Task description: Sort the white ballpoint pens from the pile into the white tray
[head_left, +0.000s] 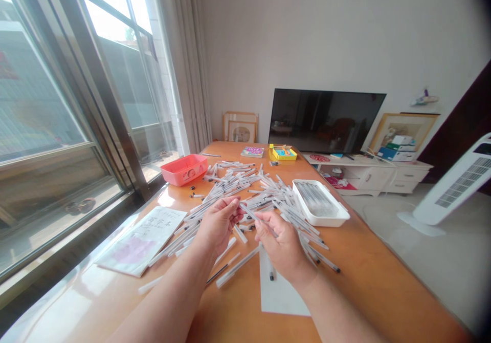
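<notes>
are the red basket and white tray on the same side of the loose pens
No, the red basket stands left of the loose pens and the white tray right.

Single view, from head cam on the person: faces fwd & tilts down a bit, lengthwise along the table (368, 276) from its near end. L hand (219, 221) & R hand (283, 243) sit close to cam, just below mid-pic, w/ forearms (164, 294) coming up from btm edge. V wide angle: window (42, 102) takes L side, wall (245, 41) & TV (326, 120) at back, fan (464, 174) far R. Dark curved edge, upper R corner.
</notes>
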`<state>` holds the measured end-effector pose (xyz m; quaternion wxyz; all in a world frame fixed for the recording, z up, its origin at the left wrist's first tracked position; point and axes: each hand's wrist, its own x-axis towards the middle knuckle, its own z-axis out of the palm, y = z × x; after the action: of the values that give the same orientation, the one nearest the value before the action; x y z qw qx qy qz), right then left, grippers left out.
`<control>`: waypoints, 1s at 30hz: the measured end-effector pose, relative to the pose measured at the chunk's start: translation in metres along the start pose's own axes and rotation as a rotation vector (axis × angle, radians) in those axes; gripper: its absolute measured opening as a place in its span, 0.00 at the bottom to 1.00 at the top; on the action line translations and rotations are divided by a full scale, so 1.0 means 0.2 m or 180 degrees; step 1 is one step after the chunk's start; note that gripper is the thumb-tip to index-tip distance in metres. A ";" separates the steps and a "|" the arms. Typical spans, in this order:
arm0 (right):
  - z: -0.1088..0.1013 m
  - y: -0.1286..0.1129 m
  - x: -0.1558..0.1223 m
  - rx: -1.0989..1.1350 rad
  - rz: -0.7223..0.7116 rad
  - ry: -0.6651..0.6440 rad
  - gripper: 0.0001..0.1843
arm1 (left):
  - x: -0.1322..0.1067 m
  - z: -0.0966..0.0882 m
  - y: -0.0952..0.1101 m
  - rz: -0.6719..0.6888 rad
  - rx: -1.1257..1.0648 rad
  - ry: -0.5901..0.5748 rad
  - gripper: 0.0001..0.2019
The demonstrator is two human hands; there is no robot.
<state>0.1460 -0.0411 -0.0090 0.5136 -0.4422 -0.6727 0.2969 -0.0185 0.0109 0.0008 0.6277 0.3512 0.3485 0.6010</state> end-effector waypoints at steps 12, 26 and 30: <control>-0.01 0.00 -0.01 0.0085 -0.0057 0.0112 0.15 | -0.02 0.03 0.01 0.0134 0.0053 -0.0144 0.13; 0.02 0.03 0.03 0.1065 0.0624 0.0069 0.22 | 0.01 -0.02 0.05 0.0186 -0.0115 -0.0006 0.15; -0.01 0.04 0.05 0.1622 0.0857 0.0312 0.23 | 0.05 -0.06 0.07 0.0247 -0.0158 0.0218 0.13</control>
<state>0.1493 -0.0285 -0.0111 0.5960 -0.3981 -0.4862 0.5000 -0.0349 0.0219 0.0058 0.6002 0.3279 0.3408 0.6450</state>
